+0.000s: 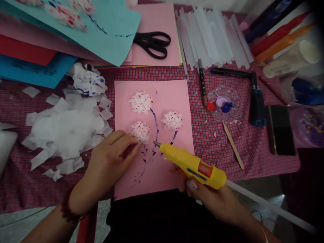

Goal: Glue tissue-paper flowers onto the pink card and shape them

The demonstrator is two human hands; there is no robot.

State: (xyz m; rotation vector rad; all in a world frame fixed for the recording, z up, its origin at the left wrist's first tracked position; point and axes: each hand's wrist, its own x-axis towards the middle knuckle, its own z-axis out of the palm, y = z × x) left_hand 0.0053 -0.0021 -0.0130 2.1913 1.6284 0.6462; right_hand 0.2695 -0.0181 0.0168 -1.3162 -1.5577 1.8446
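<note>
A pink sheet of paper [177, 91] lies in front of me, bearing three fluffy white flowers speckled red, with painted dark blue stems. My right hand [202, 192] grips a yellow hot glue gun [192, 162], a long white glue stick [270, 206] trailing from its back. The gun's nozzle points left, over the stems. Fingertips of my left hand [113, 152] are pinched together at the lower edge of the lower left flower [140, 131]; whatever they hold, if anything, is too small to make out. The upper left flower [140, 102] and right flower [172, 120] stand apart from both hands.
Cut white paper pieces [63, 121] are heaped at left, below a crumpled paint-stained wad [88, 80]. Black-handled scissors [154, 44] lie on stacked paper behind. To the right are a paint palette [225, 104], a wooden stick [233, 145], markers, a phone [280, 130] and glue sticks [210, 37].
</note>
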